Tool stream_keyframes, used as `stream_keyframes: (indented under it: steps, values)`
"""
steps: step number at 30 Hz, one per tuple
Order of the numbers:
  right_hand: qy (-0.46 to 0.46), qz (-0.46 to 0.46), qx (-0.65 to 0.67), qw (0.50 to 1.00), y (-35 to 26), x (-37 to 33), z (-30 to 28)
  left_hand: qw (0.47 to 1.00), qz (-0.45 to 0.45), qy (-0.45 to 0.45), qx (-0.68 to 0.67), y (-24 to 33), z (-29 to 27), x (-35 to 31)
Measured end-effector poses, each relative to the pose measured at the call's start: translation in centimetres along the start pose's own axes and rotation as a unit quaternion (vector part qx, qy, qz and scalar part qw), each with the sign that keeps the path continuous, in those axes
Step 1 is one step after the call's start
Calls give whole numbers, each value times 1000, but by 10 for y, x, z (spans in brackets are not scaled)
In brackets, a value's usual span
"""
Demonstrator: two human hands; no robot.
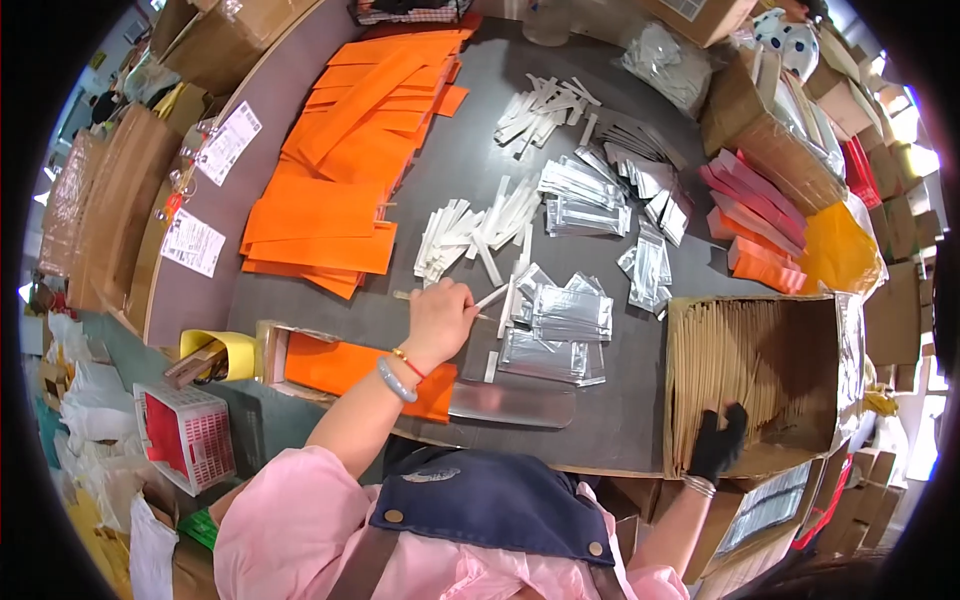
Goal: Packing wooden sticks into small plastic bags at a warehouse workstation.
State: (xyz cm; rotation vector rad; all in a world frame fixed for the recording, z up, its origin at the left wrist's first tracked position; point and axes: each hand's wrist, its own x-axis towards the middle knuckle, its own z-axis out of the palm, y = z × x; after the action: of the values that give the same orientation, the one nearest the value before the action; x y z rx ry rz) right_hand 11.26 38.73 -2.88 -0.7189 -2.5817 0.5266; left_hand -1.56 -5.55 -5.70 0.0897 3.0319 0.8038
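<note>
Bare, with its fingers curled together, my left hand (440,318) is low over the table beside the near pile of white strips (447,235). Whatever is between its fingertips is hidden. A silver-wrapped, clear-film stack of flat packets (570,313) lies to its right. Under my left forearm an orange sheet (330,365) lies in a shallow cardboard tray, with a clear plastic sheet (513,403) at its right. My right hand (718,440), in a black glove, reaches into a cardboard box (850,380). Its fingers are apart against tightly packed brown card pieces (725,350).
Orange sheets (320,215) are heaped at the far left. More white strips (545,110) and silver packets (585,190) lie farther back. Pink and red folded pieces (755,205) are at the right. A yellow container (225,353) hangs by the left edge, above a white basket (205,440).
</note>
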Motion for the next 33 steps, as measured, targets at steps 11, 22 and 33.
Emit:
stream_keyframes:
  steps: [11, 22, 33]
  values:
    - [-85, 48, -18, 995, 63, 19, -14, 980, 197, -35, -8, 75, 35, 44]
    - [35, 125, 55, 990, 58, 10, -31, 926, 86, -191, -313, 69, -18, 1]
    - [-385, -306, -42, 870, -105, -71, 25, 980, 171, -100, -20, -1, -48, -103]
